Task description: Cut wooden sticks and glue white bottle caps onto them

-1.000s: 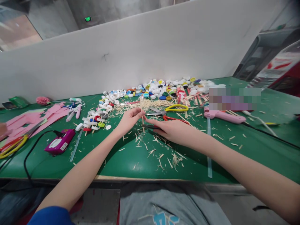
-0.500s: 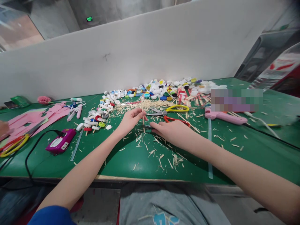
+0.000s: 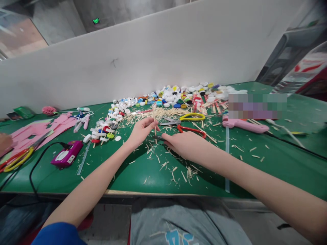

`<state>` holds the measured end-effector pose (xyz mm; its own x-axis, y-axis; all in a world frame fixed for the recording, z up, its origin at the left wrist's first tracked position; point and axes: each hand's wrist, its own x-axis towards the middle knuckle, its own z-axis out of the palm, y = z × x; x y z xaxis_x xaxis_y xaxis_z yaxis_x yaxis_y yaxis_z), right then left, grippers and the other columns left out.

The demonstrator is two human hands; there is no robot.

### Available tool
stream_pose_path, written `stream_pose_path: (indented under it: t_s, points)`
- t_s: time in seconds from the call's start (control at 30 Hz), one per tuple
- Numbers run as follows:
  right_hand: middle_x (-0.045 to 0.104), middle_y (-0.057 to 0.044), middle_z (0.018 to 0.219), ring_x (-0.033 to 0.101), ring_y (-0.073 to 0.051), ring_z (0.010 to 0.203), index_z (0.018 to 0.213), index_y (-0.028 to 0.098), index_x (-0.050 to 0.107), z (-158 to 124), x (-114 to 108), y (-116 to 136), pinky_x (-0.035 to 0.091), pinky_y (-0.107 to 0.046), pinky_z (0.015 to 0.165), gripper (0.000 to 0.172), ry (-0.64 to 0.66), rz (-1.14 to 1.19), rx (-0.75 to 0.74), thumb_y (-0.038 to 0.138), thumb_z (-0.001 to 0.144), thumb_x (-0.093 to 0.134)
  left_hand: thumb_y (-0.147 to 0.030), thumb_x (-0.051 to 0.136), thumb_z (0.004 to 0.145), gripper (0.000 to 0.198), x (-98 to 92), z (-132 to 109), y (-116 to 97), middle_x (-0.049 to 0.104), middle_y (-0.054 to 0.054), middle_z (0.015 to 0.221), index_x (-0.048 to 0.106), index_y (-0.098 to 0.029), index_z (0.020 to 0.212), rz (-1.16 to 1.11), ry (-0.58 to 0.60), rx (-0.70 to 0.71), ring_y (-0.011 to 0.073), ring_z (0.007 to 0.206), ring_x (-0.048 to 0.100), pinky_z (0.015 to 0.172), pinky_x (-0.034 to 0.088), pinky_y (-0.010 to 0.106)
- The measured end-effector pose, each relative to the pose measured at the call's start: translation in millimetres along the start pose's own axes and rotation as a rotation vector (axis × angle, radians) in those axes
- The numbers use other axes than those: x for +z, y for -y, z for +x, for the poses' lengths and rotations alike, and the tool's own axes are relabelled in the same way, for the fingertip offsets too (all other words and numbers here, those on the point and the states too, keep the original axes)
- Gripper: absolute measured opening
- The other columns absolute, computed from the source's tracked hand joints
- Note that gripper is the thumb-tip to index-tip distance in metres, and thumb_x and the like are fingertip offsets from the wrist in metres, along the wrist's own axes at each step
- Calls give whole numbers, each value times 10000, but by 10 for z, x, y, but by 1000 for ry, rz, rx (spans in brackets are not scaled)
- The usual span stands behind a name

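My left hand (image 3: 143, 130) pinches a thin wooden stick, like a chopstick (image 3: 154, 112), and holds it nearly upright above the green table. In my right hand (image 3: 180, 143) is a slim dark knife (image 3: 159, 138), its tip end crossing the stick's lower part just below my left fingers. Most of the handle is hidden by the right fingers. Behind my right hand lies a pair of scissors (image 3: 192, 117) with yellow and red handles, blades apart. Pale wood shavings (image 3: 190, 173) are scattered below and around both hands.
Bottle caps (image 3: 168, 95) are heaped along the white partition (image 3: 153, 54). Capped sticks (image 3: 103, 132) stand left. A pink glue gun (image 3: 245, 126) with a cord lies right. Far left are a purple box (image 3: 67, 154), pink paper (image 3: 28, 132), other scissors (image 3: 19, 160) and another person's hand (image 3: 4, 143).
The view has shifted slightly. The knife still crosses the stick, with its dark tip now reaching a little farther left past it. Both hands keep their hold.
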<state>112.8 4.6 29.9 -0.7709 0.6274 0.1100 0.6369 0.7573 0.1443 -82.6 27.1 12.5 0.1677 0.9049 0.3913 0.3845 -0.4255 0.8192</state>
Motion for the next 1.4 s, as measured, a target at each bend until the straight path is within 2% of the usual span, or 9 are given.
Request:
stream_pose_path:
  t_s: [0.23, 0.5, 0.83, 1.2, 1.4]
  points:
    - [620, -23, 647, 555, -156, 500, 1087, 185, 506, -12, -44, 31, 147, -275, 425, 263, 24, 2, 26, 266, 935, 308, -424, 498, 860, 291, 18, 4, -29, 659, 15, 707, 604, -175, 754, 18, -3, -7, 113, 589, 507, 568, 372, 253]
    - [619, -25, 640, 559, -160, 499, 1061, 186, 527, -17, -67, 38, 148, -267, 414, 251, 13, -8, 21, 261, 925, 331, -414, 502, 861, 281, 40, -7, -66, 667, 27, 735, 612, -181, 748, 25, -6, 0, 141, 706, 557, 708, 417, 286]
    - [607, -20, 634, 508, -143, 460, 1075, 201, 522, 0, -3, -2, 164, -265, 432, 273, 22, 29, 28, 290, 928, 310, -393, 508, 863, 269, 46, -11, -69, 661, 17, 723, 611, -186, 726, 50, -34, 20, 146, 740, 566, 775, 416, 289]
    - [627, -46, 666, 564, -173, 537, 1040, 190, 551, -68, -4, 46, 187, -272, 448, 262, 73, 27, 8, 292, 927, 338, -395, 519, 856, 266, 27, -16, -31, 672, 13, 711, 606, -182, 724, 47, -72, -12, 137, 698, 565, 718, 415, 282]
    - [607, -20, 651, 509, -138, 496, 997, 212, 555, -63, -24, -61, 217, -253, 451, 289, 103, 184, -5, 376, 935, 326, -383, 526, 854, 255, 6, -20, -2, 667, 11, 686, 581, -187, 701, 44, -82, -21, 129, 635, 542, 654, 409, 274]
